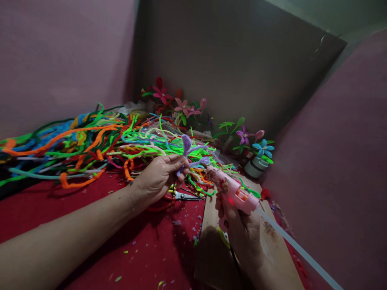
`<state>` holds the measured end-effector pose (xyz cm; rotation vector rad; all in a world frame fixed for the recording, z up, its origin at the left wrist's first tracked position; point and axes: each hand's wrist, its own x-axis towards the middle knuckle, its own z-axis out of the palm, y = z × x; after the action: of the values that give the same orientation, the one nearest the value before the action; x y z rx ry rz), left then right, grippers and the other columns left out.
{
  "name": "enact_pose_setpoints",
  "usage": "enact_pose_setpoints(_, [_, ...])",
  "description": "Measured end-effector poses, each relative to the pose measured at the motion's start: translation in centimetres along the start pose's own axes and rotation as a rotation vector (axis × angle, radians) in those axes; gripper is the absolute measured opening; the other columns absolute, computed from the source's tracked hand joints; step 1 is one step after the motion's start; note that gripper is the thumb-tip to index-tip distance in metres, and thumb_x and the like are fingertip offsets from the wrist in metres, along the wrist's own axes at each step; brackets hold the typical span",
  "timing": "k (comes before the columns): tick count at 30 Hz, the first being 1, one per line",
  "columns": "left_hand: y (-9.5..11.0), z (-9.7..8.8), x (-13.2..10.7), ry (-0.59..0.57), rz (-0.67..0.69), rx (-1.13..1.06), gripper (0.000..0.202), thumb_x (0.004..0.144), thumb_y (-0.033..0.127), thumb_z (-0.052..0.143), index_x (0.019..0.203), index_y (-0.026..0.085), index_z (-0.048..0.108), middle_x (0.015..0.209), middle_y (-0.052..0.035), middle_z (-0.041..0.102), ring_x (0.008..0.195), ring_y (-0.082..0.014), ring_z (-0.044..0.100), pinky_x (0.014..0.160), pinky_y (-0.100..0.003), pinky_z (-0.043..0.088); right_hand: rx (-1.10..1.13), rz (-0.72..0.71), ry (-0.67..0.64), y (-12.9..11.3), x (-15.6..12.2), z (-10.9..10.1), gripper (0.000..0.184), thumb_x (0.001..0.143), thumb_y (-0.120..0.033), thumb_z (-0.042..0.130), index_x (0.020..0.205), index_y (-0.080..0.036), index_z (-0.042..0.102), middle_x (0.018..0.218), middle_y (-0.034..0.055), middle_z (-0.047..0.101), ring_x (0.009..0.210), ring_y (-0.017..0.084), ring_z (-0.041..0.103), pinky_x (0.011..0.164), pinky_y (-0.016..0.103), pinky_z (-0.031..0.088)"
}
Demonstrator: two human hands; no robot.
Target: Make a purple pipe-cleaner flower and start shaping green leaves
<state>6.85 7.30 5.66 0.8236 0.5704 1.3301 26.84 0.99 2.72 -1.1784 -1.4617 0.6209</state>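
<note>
Pink walls (66,48) close in at the left and right edges, with a dark grey wall (229,72) between them and red cloth (136,249) spread below. From the left edge to the centre lies a heap of fuzzy craft stems (90,137), banked toward the walls, which leaves room in front for working. Near centre, the left hand (160,177) pinches a purple fuzzy piece (186,145) low down between thumb and fingers, so its petal-like ends stand free. Scissors (187,196) lie just below, seemingly handy. Right of centre, the right hand (242,233) wraps around the handle of a pink glue gun (229,185), nozzle pointing left toward the lower petal; whether they touch, I cannot tell. A long glue stick (299,248) trails from its back to the lower right, out of the way. Beneath lies a board (208,209), perhaps shielding the cloth. Farther right, a blue flower (263,149) rises above a pale pot (255,167), safely aside.
</note>
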Motion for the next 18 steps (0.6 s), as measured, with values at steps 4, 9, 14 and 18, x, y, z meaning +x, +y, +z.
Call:
enact_pose_setpoints(4, [-0.03,0.07,0.06,0.002,0.006,0.007,0.012,0.078,0.009,0.057,0.067,0.009,0.061,0.061,-0.0033,0.056,0.05,-0.0062,0.052,0.043,-0.012,0.04,0.088,0.125,-0.067,-0.25,-0.08,-0.13,0.025,0.08,-0.043,0.054,0.078,-0.019,0.058,0.058,0.0005,0.052,0.044,0.012,0.042,0.037,0.024,0.033])
enact_pose_setpoints(9, [0.13,0.05,-0.08,0.005,-0.003,0.009,0.013,0.079,0.01,0.056,0.066,0.009,0.06,0.06,-0.0031,0.056,0.045,-0.005,0.049,0.043,-0.013,0.04,0.078,0.145,-0.038,-0.08,0.08,-0.09,0.026,0.079,-0.044,0.056,0.071,-0.019,0.058,0.05,-0.0012,0.048,0.041,0.012,0.04,0.036,0.024,0.032])
enact_pose_setpoints(14, [0.06,-0.12,0.0,-0.003,-0.004,0.016,0.013,0.079,0.013,0.057,0.067,0.009,0.061,0.061,-0.0035,0.056,0.047,-0.0052,0.049,0.043,-0.012,0.04,0.072,0.157,-0.024,0.14,0.02,0.01,0.026,0.079,-0.042,0.055,0.069,-0.018,0.058,0.047,-0.0016,0.047,0.04,0.012,0.041,0.036,0.024,0.031])
enact_pose_setpoints(18, [-0.04,-0.14,0.07,0.003,-0.002,0.015,0.011,0.078,0.013,0.059,0.067,0.009,0.061,0.061,-0.0035,0.056,0.047,-0.0054,0.049,0.043,-0.013,0.04,0.093,0.129,-0.059,-0.05,-0.01,-0.02,0.025,0.08,-0.042,0.054,0.07,-0.019,0.058,0.047,-0.0023,0.045,0.04,0.011,0.039,0.036,0.024,0.031])
